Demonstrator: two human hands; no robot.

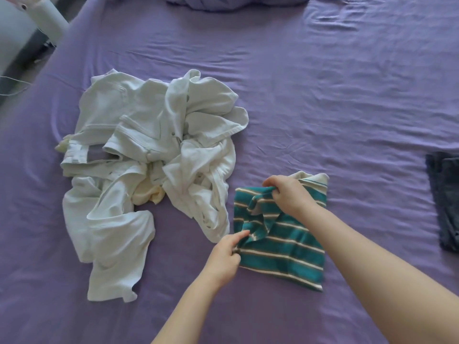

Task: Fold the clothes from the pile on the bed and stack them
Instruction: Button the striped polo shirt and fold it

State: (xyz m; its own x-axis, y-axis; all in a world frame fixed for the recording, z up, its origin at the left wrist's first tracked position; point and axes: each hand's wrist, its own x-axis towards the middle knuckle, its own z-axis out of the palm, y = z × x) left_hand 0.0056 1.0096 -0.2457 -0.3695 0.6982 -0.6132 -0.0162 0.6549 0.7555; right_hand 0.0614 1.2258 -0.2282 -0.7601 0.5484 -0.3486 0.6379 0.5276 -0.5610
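Observation:
A teal shirt with white and tan stripes (285,252) lies partly folded on the purple bed sheet (323,95), its pale collar at the far end. My left hand (224,256) pinches its near left edge. My right hand (288,192) grips the bunched fabric near the collar. The fold between both hands is raised off the sheet. To the left sits the pile of white and cream clothes (149,165), crumpled, its right edge close to the striped shirt.
A folded dark blue denim garment (444,199) lies at the right edge of the bed. A bunched purple cover (233,1) sits at the far end. Off the bed's left side stand a white object (49,18) and thin cables (15,85).

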